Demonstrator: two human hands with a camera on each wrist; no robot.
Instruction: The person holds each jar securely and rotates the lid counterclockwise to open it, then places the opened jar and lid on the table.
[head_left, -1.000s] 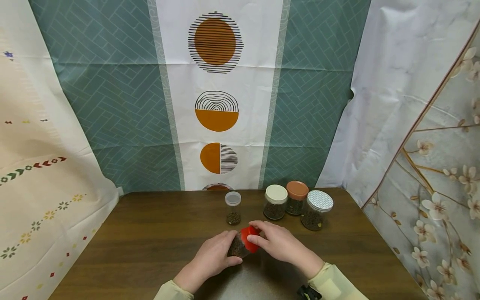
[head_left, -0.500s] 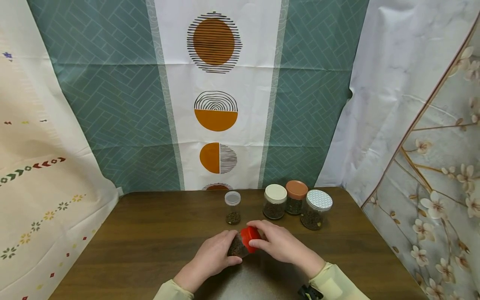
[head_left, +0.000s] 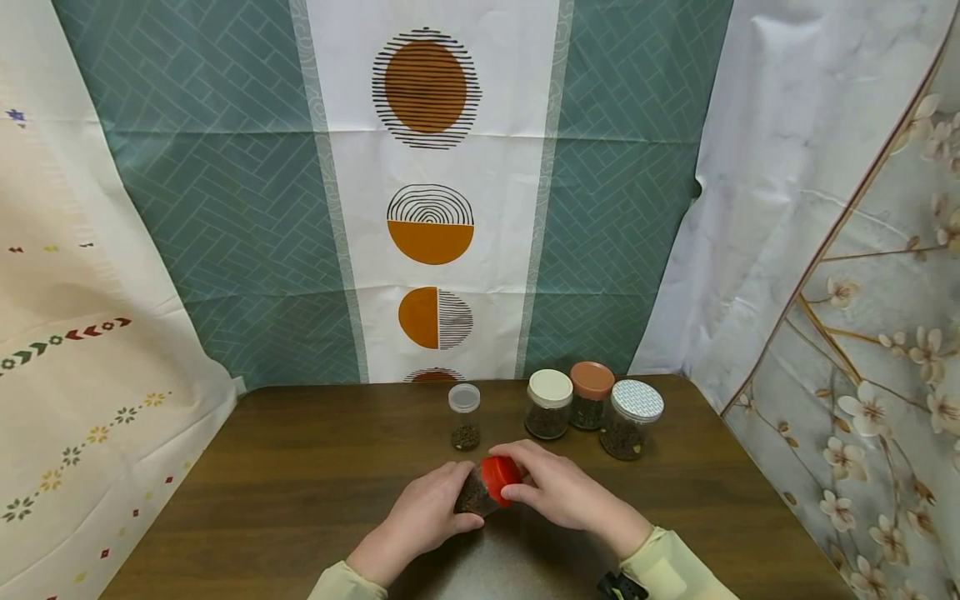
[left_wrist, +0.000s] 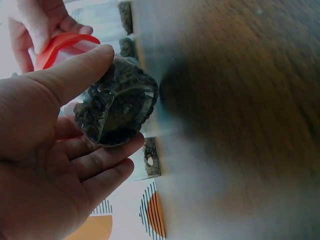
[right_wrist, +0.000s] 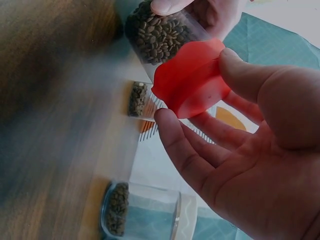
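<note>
A clear jar of small brown pellets or seeds leans to the right above the table. My left hand grips its body, thumb on one side and fingers on the other. In the left wrist view the jar's base faces the camera. The red scalloped lid sits over the jar's mouth. My right hand holds that lid by its rim, its thumb and fingers on opposite sides. Whether the lid is loose or tight on the jar I cannot tell.
On the brown wooden table stands a small jar with a translucent lid. Farther right are jars with a cream lid, an orange lid and a patterned lid. Fabric backdrops hang around the table.
The right hand has turned slightly on the red lid, and more of the lid shows between its fingers. The left hand and the jar's body stay nearly in place.
</note>
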